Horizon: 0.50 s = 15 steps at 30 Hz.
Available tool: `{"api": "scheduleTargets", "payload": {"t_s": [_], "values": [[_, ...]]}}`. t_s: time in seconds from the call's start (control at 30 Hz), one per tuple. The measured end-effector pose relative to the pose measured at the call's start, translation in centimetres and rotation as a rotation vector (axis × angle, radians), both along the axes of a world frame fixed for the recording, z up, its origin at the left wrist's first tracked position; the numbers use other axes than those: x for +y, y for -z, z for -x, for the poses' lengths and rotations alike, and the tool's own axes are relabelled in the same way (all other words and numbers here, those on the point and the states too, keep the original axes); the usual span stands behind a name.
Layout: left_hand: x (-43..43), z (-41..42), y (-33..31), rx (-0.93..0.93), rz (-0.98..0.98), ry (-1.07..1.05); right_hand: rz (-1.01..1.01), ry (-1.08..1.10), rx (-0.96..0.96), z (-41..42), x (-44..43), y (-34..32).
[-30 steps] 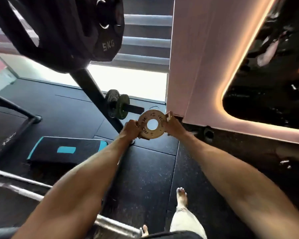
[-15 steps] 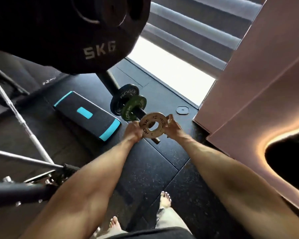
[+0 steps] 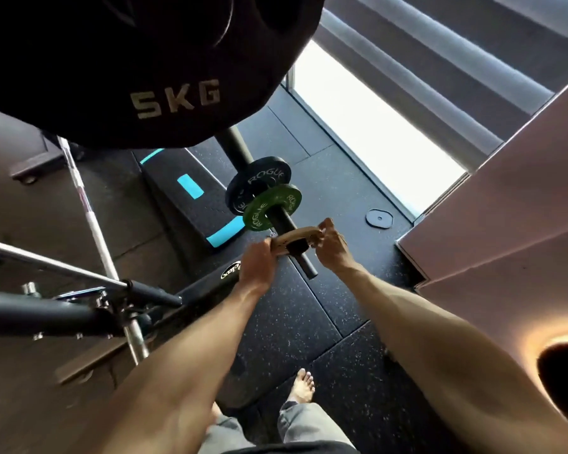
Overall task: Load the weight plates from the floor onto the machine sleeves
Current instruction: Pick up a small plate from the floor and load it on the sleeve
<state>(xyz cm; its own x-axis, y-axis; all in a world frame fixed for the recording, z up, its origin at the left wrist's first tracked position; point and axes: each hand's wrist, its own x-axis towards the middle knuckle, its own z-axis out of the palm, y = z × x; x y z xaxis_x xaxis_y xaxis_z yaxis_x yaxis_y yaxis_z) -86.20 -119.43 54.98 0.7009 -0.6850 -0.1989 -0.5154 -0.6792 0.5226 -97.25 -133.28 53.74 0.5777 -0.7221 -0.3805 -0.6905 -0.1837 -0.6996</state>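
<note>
A small tan weight plate (image 3: 292, 236) is threaded over the black machine sleeve (image 3: 304, 262), seen almost edge-on. My left hand (image 3: 258, 265) grips its left rim and my right hand (image 3: 332, 245) grips its right rim. Further up the same sleeve sit a green Rogue plate (image 3: 271, 208) and behind it a black Rogue plate (image 3: 259, 178). The sleeve's free end pokes out below the tan plate. A large black plate marked 5KG (image 3: 145, 67) hangs on an upper sleeve, close to the camera at top left.
A black and teal step platform (image 3: 191, 194) lies on the floor left of the sleeve. A chrome barbell (image 3: 89, 217) and black machine frame (image 3: 63, 309) fill the left. A small flat plate (image 3: 379, 218) lies on the floor by the pink wall (image 3: 505, 191). My bare feet stand on black rubber tiles.
The tan plate has gone from facing me in front of the sleeve's tip to being slid over the sleeve, tilted edge-on. My view has swung downward and closer.
</note>
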Motion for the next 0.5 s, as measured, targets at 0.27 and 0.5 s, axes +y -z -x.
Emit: {"api": "scheduleTargets", "payload": {"t_s": [0.27,0.5], "values": [[-0.4,-2.7,-0.6,0.088,-0.046,-0.057,0.139,-0.001,-0.001,-3.0,-1.0,0.0],[6.9,-6.5,-2.0,-0.021,-0.167,-0.129,0.739,-0.425,-0.164,-6.6,3.3,-3.8]]}}
